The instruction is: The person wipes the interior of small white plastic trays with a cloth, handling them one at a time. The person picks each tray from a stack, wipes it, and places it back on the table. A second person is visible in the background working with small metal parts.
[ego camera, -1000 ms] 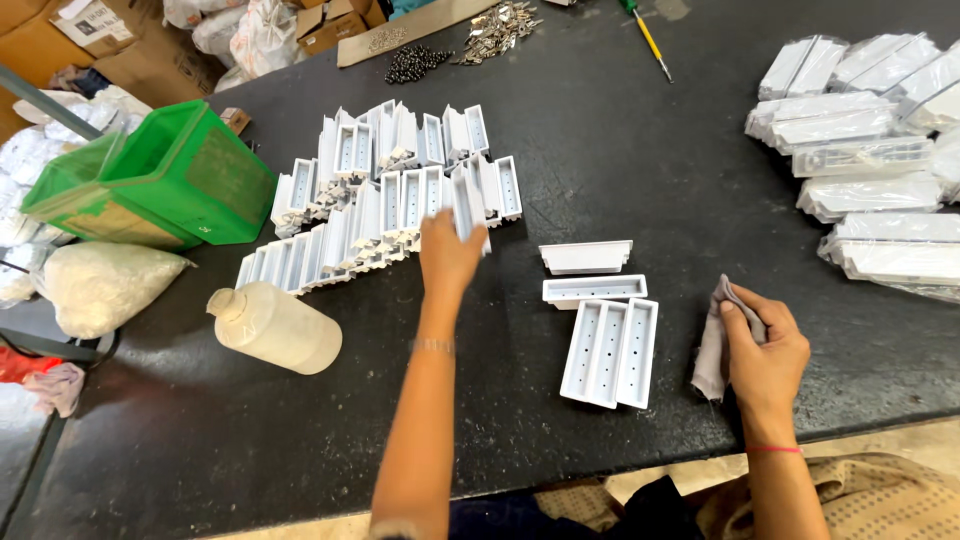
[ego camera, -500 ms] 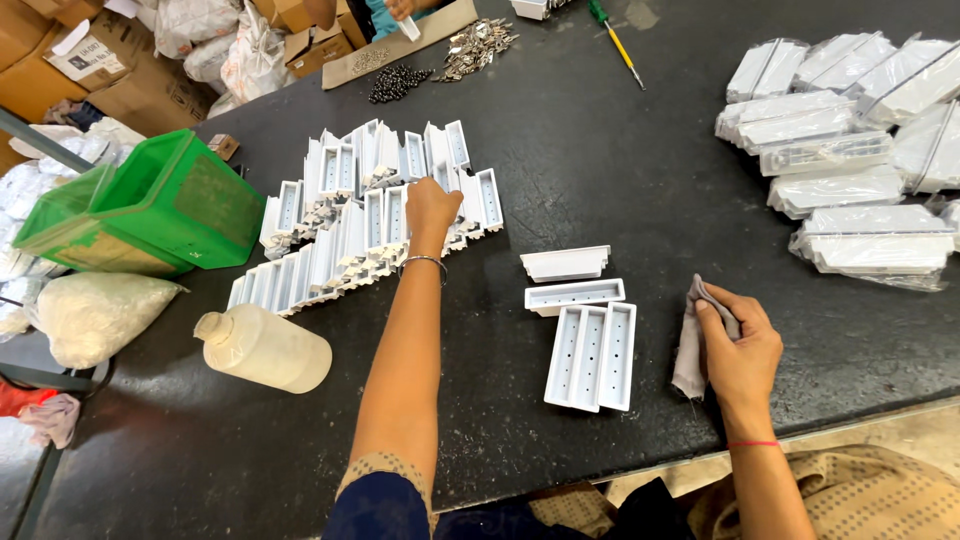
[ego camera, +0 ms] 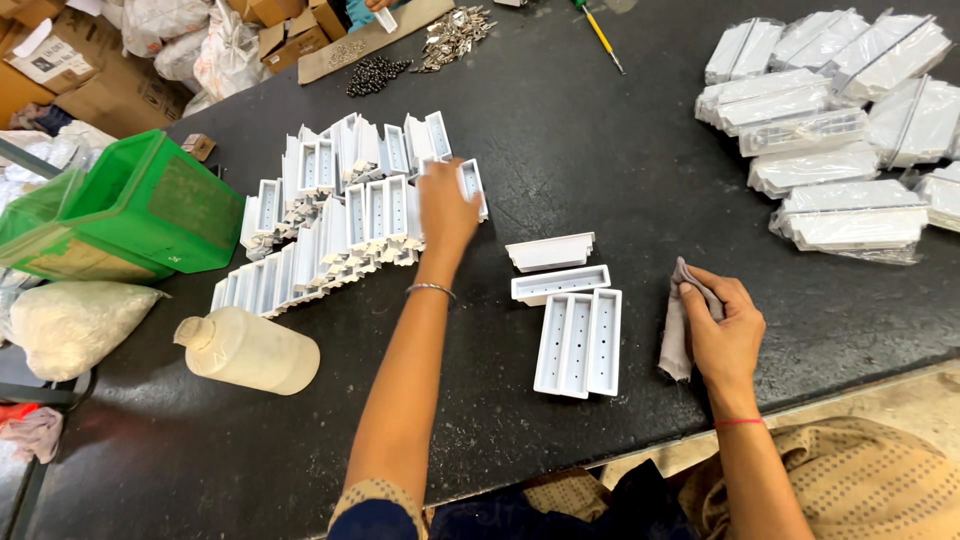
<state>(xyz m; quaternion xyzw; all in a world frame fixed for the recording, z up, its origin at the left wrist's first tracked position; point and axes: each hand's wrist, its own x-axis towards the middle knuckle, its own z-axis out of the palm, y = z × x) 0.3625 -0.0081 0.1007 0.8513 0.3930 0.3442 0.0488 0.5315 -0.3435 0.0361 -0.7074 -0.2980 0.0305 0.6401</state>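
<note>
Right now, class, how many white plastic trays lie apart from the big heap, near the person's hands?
3: one tray nearest the heap, one tray just below it, and a wider double tray closest to the table edge, left of the right hand. Others may hide in the heap.

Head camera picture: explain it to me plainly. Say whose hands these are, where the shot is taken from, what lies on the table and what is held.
The picture comes from a camera worn on a person's head, looking down at their own two bare hands. The left hand reaches onto a pile of white plastic trays. The right hand grips a grey cloth. On the black table also lie three separate white trays, a pale plastic bottle, a green bin and bagged white parts.
</note>
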